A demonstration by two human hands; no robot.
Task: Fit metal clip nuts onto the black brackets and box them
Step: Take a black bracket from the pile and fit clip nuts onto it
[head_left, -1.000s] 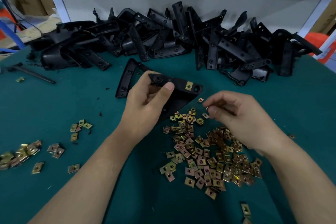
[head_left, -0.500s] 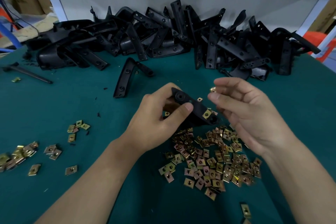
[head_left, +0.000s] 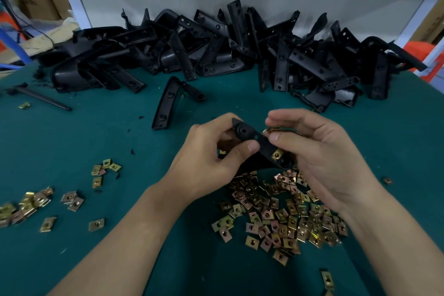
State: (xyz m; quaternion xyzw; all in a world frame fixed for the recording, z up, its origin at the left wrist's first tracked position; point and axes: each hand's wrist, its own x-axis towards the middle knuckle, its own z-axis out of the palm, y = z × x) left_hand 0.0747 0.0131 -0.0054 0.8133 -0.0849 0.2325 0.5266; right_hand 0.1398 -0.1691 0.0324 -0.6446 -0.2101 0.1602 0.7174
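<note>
My left hand [head_left: 206, 161] grips black bracket [head_left: 252, 137] above loose nut pile [head_left: 283, 218]. My right hand [head_left: 319, 151], up from pile, now pinches fresh clip nut [head_left: 272, 130] against bracket's edge. First nut [head_left: 276, 154] already seated; second likely goes on next.

We look down on a bench [head_left: 125, 142] covered in a dark green mat, where a heap of black brackets [head_left: 216, 50] lies along the far edge and one curved bracket [head_left: 165, 106] lies alone just in front of it. A dense pile of clip nuts [head_left: 283, 214] sits near us on the right. On the left we find smaller scatters of nuts [head_left: 31, 202], a thin black rod [head_left: 43, 98] and a single nut [head_left: 24, 105] near it.
</note>
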